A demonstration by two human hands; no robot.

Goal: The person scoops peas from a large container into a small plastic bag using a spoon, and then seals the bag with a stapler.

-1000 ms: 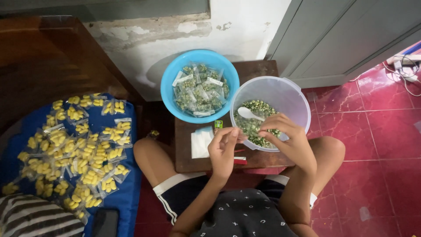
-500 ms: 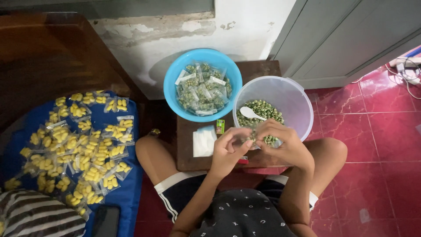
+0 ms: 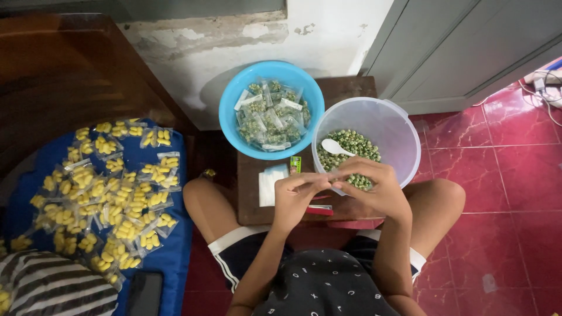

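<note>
Head view: the person sits on the floor behind a low wooden desk (image 3: 252,205). Both hands meet over its near edge, just in front of the clear tub (image 3: 404,134). The left hand (image 3: 295,199) and right hand (image 3: 374,187) are each pinched on a small clear bag (image 3: 331,177) held between their fingertips; the bag is mostly hidden, and its contents cannot be told.

Handling, as judged: the bag is thin, soft film, very light and likely slippery. It will crumple if squeezed; best taken at the top edge or corners, with fingertips only.

Position: the bag sits between the two hands, touching both, above the tub's near rim.

Surroundings: the tub holds green peas (image 3: 351,146) and a white spoon (image 3: 336,146). The blue bowl (image 3: 234,117), beside the tub and touching it, holds filled bags. A stack of empty bags (image 3: 269,184) lies on the desk near the left hand, with a small green item (image 3: 295,164) just beside it. Bags of yellow pieces (image 3: 111,187) lie spread on a blue cloth (image 3: 175,257), well apart to the left.
</note>
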